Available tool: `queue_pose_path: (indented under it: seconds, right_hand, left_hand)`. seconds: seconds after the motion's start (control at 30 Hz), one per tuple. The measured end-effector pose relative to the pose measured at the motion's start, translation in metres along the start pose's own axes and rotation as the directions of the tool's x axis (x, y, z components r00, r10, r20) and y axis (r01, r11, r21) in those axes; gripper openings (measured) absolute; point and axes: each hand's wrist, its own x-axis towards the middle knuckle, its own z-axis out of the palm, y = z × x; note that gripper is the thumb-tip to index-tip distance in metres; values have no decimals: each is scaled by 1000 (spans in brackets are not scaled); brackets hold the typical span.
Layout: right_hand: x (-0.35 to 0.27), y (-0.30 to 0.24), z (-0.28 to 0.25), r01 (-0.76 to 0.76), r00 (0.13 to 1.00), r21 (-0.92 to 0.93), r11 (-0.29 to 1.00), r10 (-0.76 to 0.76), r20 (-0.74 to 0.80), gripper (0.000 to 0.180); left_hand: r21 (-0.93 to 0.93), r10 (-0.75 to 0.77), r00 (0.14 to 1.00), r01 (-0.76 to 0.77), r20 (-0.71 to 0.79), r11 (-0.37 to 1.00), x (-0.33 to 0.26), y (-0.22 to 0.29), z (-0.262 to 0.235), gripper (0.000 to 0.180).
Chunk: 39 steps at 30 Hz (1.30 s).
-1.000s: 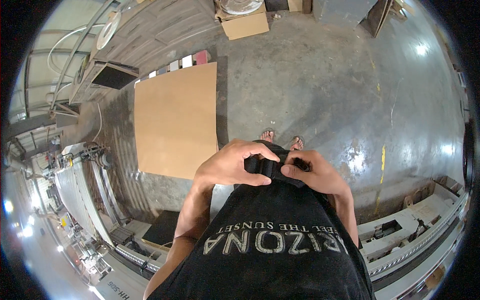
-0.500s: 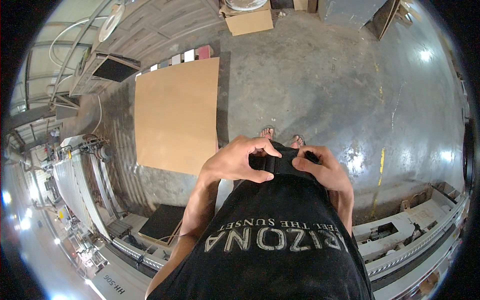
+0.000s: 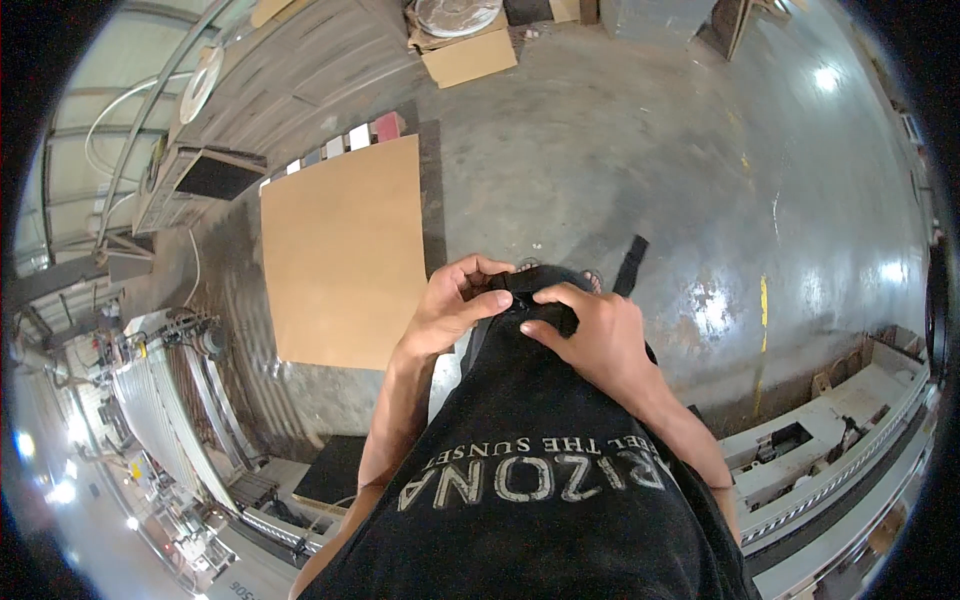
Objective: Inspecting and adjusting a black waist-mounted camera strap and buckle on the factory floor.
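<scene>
A black waist strap (image 3: pixel 545 278) with a dark buckle (image 3: pixel 521 303) crosses the front of my black T-shirt (image 3: pixel 540 420). My left hand (image 3: pixel 462 303) has its fingers curled and thumb bent around the strap at the buckle's left side. From the right, my right hand (image 3: pixel 597 330) grips the strap beside the buckle between thumb and forefinger. The strap's loose end (image 3: pixel 632 265) sticks out past the right hand, over the floor. Fine detail of the buckle is too dark to make out, and whether it is fastened cannot be told.
A large tan board (image 3: pixel 345 250) lies ahead on the left, with small coloured blocks (image 3: pixel 360 137) along its far edge. A cardboard box (image 3: pixel 470 62) stands farther away on the concrete floor (image 3: pixel 560 140). Machinery (image 3: pixel 165 385) is at left; a pale machine bed (image 3: pixel 815 440) is at right.
My right hand has moved left toward the left hand and turned over at the buckle. The strap's loose end now shows at right. My view has shifted slightly.
</scene>
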Motion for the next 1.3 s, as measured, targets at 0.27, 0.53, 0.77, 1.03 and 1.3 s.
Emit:
queue_pose_path:
  seconds: [0.27, 0.53, 0.77, 1.03, 1.3]
  right_hand:
    - [3, 0, 11, -194, 979, 159, 968, 180, 100, 63]
    - [5, 30, 35, -122, 991, 589, 799, 65, 117, 53]
    - [2, 3, 1, -224, 973, 385, 895, 182, 143, 59]
    - [-2, 8, -6, -136, 989, 284, 949, 113, 97, 47]
    - [-7, -1, -22, -246, 964, 174, 954, 222, 149, 40]
  left_hand:
    - [-19, 60, 998, -60, -33, 998, -13, 3, 12, 36]
    - [-96, 41, 998, -45, -45, 994, -16, 0, 13, 38]
    - [-100, 18, 1000, -17, 13, 995, -17, 0, -1, 43]
    - [-60, -28, 995, 34, 94, 998, -10, 5, -10, 45]
    - [49, -49, 997, 46, 61, 998, -9, 21, -11, 48]
